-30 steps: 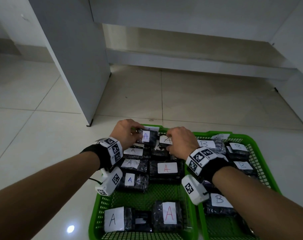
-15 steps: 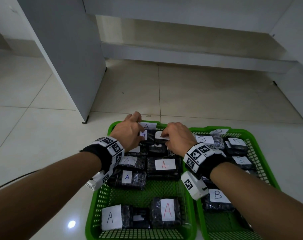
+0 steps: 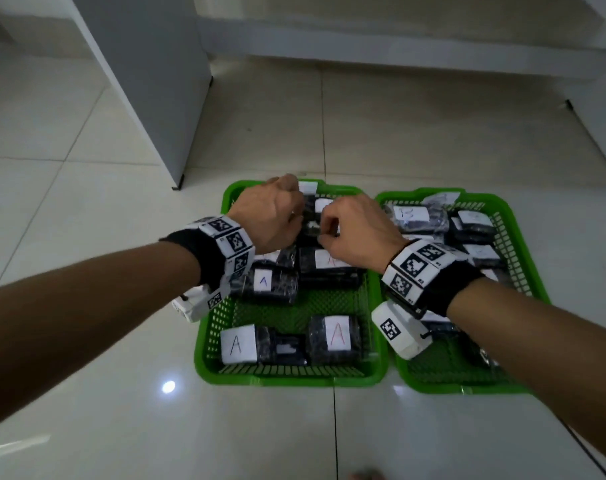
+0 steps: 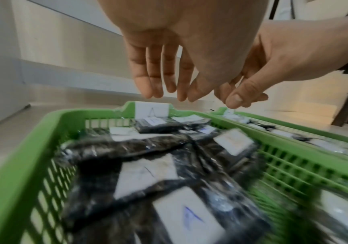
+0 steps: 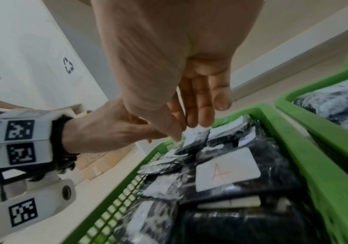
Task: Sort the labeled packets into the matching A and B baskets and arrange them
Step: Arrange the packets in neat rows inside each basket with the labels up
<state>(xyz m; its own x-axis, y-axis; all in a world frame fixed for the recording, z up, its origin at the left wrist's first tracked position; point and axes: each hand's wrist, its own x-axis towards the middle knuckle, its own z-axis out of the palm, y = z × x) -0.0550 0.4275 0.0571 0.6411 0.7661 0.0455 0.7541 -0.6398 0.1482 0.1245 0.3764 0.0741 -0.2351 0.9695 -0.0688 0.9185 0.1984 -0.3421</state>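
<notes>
I see both hands over the far end of the A basket (image 3: 204,341): the left hand (image 3: 266,216) hangs with relaxed fingers and holds nothing, and the right hand (image 3: 358,230) has loose fingers whose tips touch a packet (image 5: 191,142) there. The B basket (image 3: 523,292) (with B packets (image 3: 415,216)) stands just beside it on the right.

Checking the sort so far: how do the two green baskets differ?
The left basket holds packets labelled A; the right basket holds packets labelled B. Both hands, left and right, are over the far end of the left basket, none over the right. Both are green slotted trays standing side by side on the tiled floor.
</notes>
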